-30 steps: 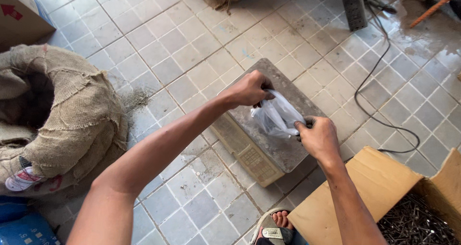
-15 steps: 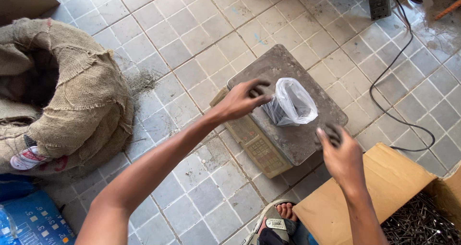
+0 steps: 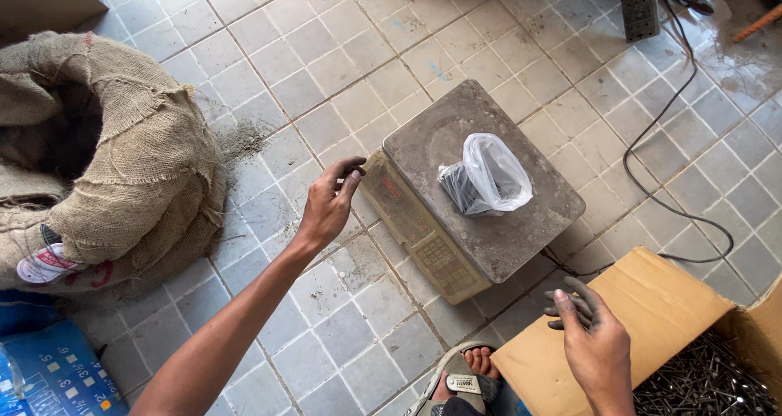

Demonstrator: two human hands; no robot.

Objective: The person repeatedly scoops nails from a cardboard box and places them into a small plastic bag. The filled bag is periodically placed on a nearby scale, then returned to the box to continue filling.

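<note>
Plastic bag (image 3: 487, 176) of dark bits sits alone on scale (image 3: 521, 228) w/ nothing touching, prob. so it weighs true. Left hand (image 3: 328, 206) & right hand (image 3: 590, 334): fingers loose, half open, holding nothing.

I see a thin, glossy plastic bag (image 3: 487, 174) crinkled on the scale's (image 3: 472, 188) matt, worn metal plate — dull grey, scuffed. The sack (image 3: 122, 163) beside it is coarse burlap, frayed at the rim. The box (image 3: 652, 318) is plain matt cardboard; the floor tiles (image 3: 326, 57) look smooth — wet and shiny far right.
</note>
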